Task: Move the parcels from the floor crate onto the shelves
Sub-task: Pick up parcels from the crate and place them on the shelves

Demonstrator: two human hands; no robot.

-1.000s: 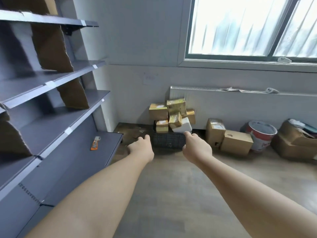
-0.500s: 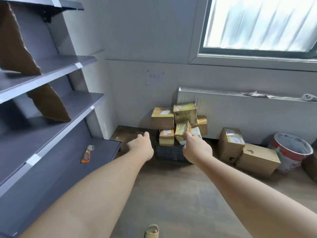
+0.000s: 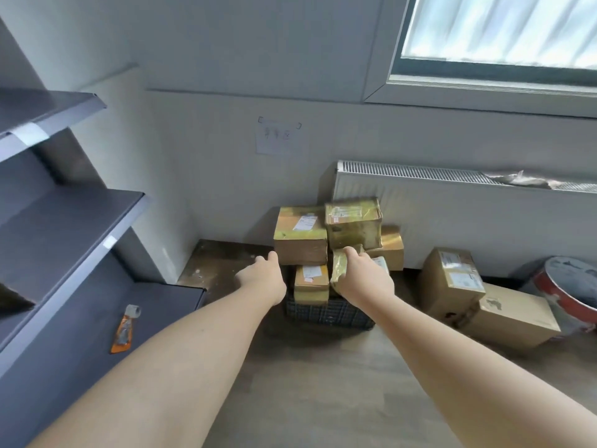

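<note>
A dark plastic floor crate stands against the wall, piled high with parcels. A brown box and a tape-wrapped box lie on top, with a small labelled box below them. My left hand reaches forward with relaxed fingers, just left of the pile, holding nothing. My right hand stretches out in front of a small tilted taped parcel; its fingertips are hidden. The grey shelves run along the left.
An orange utility knife lies on the bottom shelf. Two loose cardboard boxes and a red-and-white bucket sit on the floor at the right, under a radiator. A flat cardboard sheet lies in the corner.
The view has closed in on the crate and tilted down. Both hands have come nearer the parcels, and the right hand now overlaps the small tilted parcel.
</note>
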